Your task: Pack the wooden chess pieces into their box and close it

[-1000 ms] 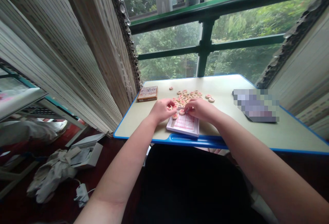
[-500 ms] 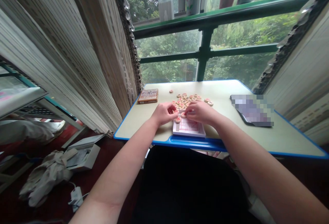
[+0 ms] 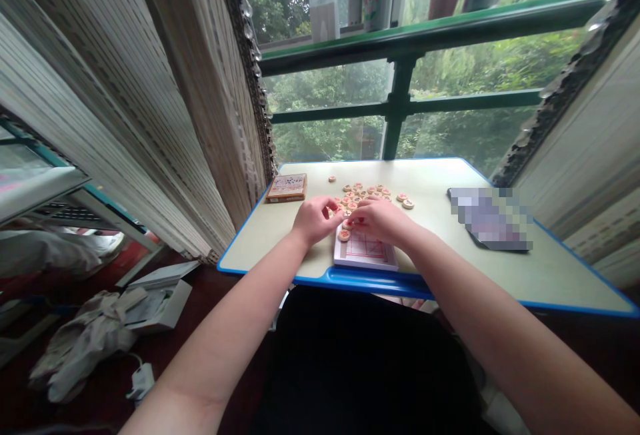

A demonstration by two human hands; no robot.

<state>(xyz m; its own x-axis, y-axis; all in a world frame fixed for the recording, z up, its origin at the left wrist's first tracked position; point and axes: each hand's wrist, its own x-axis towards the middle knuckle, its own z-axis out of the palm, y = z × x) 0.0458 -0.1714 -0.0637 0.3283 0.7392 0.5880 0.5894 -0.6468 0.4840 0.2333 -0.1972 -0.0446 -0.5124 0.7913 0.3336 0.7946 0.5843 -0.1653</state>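
A small white board with red grid lines (image 3: 367, 253) lies at the near edge of the table (image 3: 435, 235). Round wooden chess pieces (image 3: 367, 192) with red characters lie in a loose heap just beyond it. My left hand (image 3: 313, 218) rests at the heap's left side with its fingers curled over a few pieces. My right hand (image 3: 381, 220) is over the board's far end, fingers pinched on a piece next to my left hand. One piece (image 3: 343, 236) sits on the board's left corner.
A flat brown box (image 3: 287, 188) lies at the table's left side, a blurred dark object (image 3: 491, 218) at its right. Blinds hang on both sides of the green-framed window (image 3: 400, 102). Crumpled cloth and a white box (image 3: 155, 302) lie on the floor at left.
Both hands stayed at the heap's near edge with small finger movements. The view lifted slightly, showing more of the window sill.
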